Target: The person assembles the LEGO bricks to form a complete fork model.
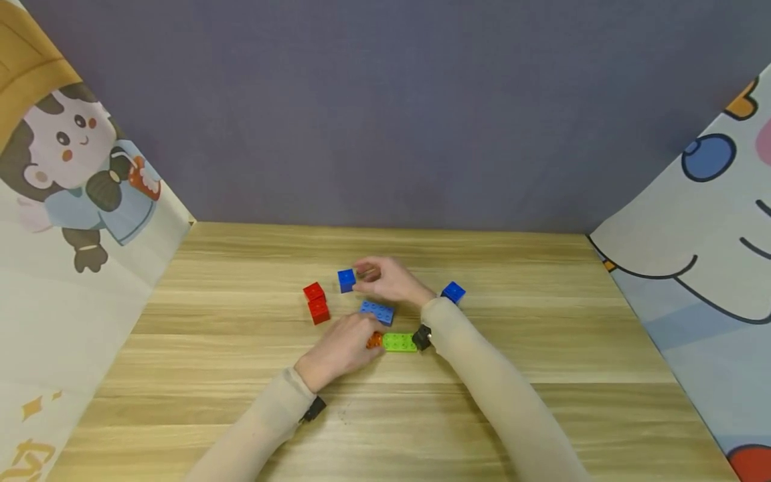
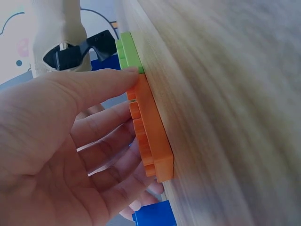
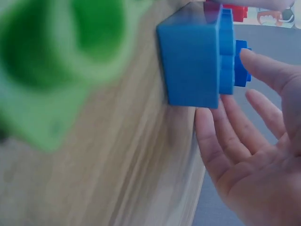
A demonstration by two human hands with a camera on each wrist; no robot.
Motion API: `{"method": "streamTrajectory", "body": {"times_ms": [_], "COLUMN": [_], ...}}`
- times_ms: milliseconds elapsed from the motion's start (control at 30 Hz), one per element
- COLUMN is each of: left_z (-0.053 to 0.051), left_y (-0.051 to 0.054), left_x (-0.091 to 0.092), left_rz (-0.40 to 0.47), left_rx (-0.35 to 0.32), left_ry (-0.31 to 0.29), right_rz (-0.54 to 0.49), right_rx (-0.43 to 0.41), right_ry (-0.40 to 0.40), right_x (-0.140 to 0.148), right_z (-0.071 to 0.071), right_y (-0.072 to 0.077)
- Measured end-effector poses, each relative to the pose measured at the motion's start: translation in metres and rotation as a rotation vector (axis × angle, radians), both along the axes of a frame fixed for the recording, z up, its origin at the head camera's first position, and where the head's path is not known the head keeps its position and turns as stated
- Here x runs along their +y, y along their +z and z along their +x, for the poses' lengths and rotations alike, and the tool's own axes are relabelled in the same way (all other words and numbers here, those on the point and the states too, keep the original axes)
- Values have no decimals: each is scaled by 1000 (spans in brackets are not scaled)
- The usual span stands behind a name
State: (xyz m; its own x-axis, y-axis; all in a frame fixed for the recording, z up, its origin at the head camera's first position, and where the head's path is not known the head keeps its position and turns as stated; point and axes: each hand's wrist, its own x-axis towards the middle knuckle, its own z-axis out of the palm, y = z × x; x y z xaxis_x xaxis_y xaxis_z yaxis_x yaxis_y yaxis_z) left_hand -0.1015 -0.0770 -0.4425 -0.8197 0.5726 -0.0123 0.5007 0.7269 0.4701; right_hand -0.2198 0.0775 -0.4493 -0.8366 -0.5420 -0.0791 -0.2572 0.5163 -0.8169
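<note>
The orange brick (image 2: 157,132) lies on the worktop (image 1: 602,415), end to end with the green brick (image 1: 399,343); the left hand (image 1: 343,345) grips it between thumb and fingers, presumably to steady it. Beyond, the right hand (image 1: 391,278) spreads its fingers wide beside the blue cube (image 1: 346,281), seemingly to fit round it. The blue brick (image 1: 376,312) sits between the hands, the red pair (image 1: 318,310) off left.

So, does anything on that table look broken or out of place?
Nothing visible looks broken or spilled. At most, the blue block beyond the right sleeve sits skewed, while the orange block and green block line up neatly end to end.
</note>
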Motion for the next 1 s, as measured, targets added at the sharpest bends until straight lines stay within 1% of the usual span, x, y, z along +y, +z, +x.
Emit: {"method": "streamTrajectory", "body": {"times_ms": [167,433,700,900,1000], "left_z": [0,1,1,1,2], "left_y": [0,0,1,1,1], "left_x": [0,0,1,1,1], "left_rz": [-1,-5,9,8,10], "left_rx": [12,14,-13,-5,-4], "left_ry": [0,6,8,7,6], "right_rz": [41,47,20,5,-5], "right_rx": [11,28,35,42,38], "right_ry": [26,50,14,10,-5], "right_x": [-3,-4,0,3,4], "right_z": [-4,-5,-4,-1,3], "right_y": [1,0,-2,-1,-1]}}
